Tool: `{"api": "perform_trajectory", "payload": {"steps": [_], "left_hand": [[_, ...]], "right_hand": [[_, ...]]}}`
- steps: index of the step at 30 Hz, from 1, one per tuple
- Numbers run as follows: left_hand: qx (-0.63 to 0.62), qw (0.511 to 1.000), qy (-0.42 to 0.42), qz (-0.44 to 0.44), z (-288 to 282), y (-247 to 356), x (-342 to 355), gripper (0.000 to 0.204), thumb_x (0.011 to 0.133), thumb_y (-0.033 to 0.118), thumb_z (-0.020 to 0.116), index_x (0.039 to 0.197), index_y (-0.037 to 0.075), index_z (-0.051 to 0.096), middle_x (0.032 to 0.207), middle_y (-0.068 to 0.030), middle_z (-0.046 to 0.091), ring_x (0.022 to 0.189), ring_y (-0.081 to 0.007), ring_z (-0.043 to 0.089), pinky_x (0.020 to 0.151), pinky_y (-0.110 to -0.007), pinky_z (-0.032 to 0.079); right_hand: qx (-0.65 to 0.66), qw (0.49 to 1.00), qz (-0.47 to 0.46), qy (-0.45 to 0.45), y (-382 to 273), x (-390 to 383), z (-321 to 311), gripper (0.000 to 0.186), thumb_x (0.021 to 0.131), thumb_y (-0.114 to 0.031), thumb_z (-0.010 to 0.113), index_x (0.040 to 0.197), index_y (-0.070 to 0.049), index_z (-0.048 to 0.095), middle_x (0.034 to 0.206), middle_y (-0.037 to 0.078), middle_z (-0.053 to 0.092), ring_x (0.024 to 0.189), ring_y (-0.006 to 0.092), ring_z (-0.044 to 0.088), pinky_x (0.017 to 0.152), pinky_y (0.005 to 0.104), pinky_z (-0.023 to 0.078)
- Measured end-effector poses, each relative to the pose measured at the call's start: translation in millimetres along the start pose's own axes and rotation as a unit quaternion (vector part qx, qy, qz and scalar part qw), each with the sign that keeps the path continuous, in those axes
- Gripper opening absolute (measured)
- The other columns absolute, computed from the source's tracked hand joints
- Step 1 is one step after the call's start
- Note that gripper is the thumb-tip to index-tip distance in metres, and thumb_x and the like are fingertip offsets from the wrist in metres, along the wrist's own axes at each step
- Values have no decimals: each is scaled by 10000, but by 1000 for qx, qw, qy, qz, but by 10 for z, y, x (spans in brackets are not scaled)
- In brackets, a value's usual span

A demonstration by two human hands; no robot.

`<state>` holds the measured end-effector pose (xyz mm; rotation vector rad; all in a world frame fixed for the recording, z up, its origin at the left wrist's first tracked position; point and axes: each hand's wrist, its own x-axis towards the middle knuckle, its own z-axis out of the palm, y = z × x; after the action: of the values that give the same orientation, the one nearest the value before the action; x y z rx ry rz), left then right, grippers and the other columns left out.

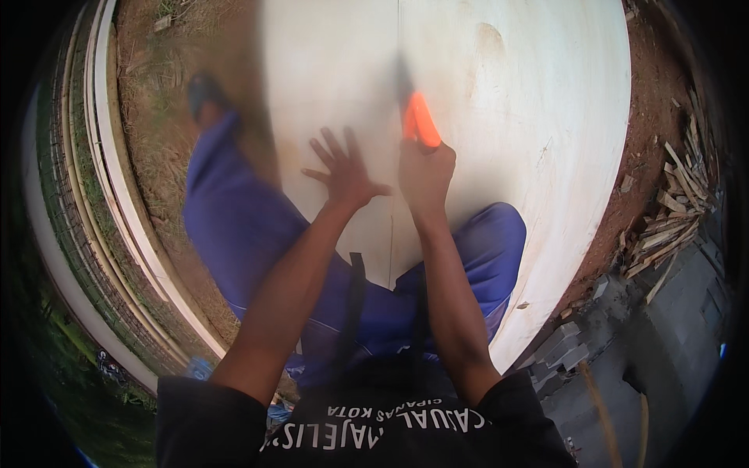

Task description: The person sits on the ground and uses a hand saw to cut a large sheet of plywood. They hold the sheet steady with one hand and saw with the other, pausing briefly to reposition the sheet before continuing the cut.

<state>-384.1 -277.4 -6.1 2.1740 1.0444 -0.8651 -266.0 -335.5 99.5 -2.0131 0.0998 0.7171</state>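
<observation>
My left hand (344, 173) lies on the large pale board (537, 136), fingers spread. Just right of it, my right hand (427, 167) is closed round the orange handle (421, 117) of what looks like a hand saw. The saw's dark blade (402, 70) is smeared by motion and points away from me, along a thin line running lengthwise down the board. My legs in blue trousers (246, 203) are bent, the right knee on the board and the left foot out past its left edge.
Long pale planks (113, 156) and bamboo poles (90, 187) lie at the left beyond a strip of dirt and dry grass. At the right are a heap of scrap wood (675, 203), grey blocks (563, 343) and a grey slab (679, 327).
</observation>
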Motion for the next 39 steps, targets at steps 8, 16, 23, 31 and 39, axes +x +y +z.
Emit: {"api": "perform_trajectory", "payload": {"steps": [8,16,23,31,39], "left_hand": [[-1,1000,-15,-5,-102,-5,71,1710,498,687,934,1612,11,-172,1600,-394,-284,1441,-604,-328,943,-930,3],[0,1000,-2,-12,-114,19,74,1708,498,701,925,1611,10,-171,1599,-397,-282,1438,-608,-328,947,-931,6],[-11,1000,5,9,-56,-1,60,1724,476,682,943,1612,5,-163,1602,-394,-279,1446,-603,-320,951,-929,2],[-4,1000,2,-10,-101,9,70,1722,484,694,933,1611,7,-171,1597,-390,-296,1448,-600,-317,950,-929,5],[-3,1000,4,2,-126,93,57,1639,518,672,926,1638,41,-90,1642,-351,-225,1479,-584,-266,973,-921,7]], "right_hand": [[-1,998,-55,-11,329,-888,-393,67,886,26,577,840,61,610,646,14,516,605,69,479,539,297,407],[-12,999,-22,-25,258,-699,-310,74,890,2,589,837,53,595,655,41,544,602,93,479,557,336,422],[13,999,-25,-30,402,-595,-371,68,863,38,559,810,70,585,644,14,514,600,77,463,528,327,401],[-15,999,-24,-19,368,-965,-425,71,906,9,606,872,68,624,665,52,573,620,82,519,580,313,444],[8,999,-33,0,195,2,26,179,847,-17,587,706,32,487,593,45,481,573,97,422,542,350,385]]}}
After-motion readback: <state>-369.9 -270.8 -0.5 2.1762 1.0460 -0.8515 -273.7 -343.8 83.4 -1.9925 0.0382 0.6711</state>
